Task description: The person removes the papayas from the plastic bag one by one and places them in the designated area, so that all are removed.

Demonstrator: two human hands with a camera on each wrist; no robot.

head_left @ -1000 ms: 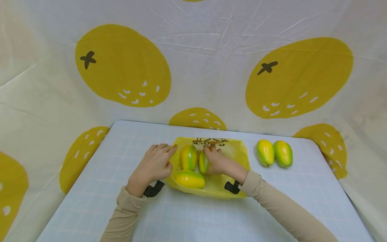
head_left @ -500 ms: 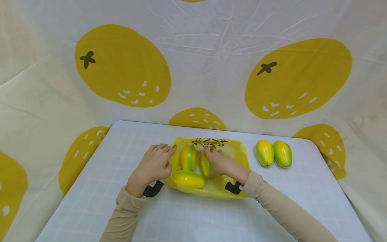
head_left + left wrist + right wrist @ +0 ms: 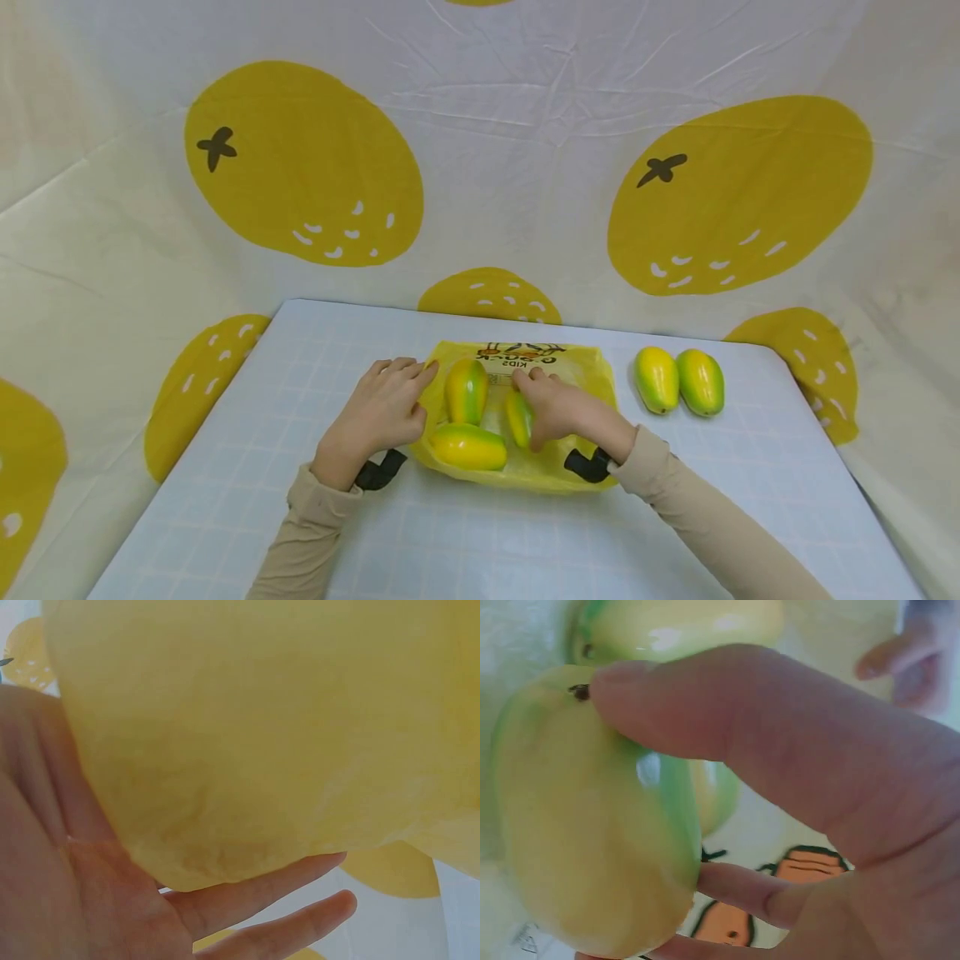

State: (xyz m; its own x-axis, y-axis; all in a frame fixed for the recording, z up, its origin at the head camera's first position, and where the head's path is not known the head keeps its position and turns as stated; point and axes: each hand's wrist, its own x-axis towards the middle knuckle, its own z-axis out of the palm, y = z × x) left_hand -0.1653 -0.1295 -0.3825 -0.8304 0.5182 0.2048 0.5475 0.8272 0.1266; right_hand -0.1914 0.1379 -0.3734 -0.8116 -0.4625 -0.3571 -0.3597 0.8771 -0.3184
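A yellow plastic bag (image 3: 577, 400) lies open on the table, with dark print on its far side. Inside it, my right hand (image 3: 558, 408) grips a yellow-green mango (image 3: 592, 817); the thumb is across its stem end and fingers are on its side. Another mango (image 3: 467, 392) lies to the left in the bag, and one more mango (image 3: 468, 447) lies crosswise nearer me. My left hand (image 3: 384, 404) is at the bag's left edge. In the left wrist view, two straight fingers (image 3: 274, 930) show below the yellow film; the rest of them is hidden behind it.
Two mangoes, one left (image 3: 657, 380) and one right (image 3: 701, 382), lie side by side on the table, right of the bag. A pale checked cloth (image 3: 480, 542) covers the table. Behind it hangs a white curtain (image 3: 517, 167) printed with large yellow fruit.
My right hand has shifted a little to the right and toward me, bringing its mango away from the left one. The left hand has stayed in place.
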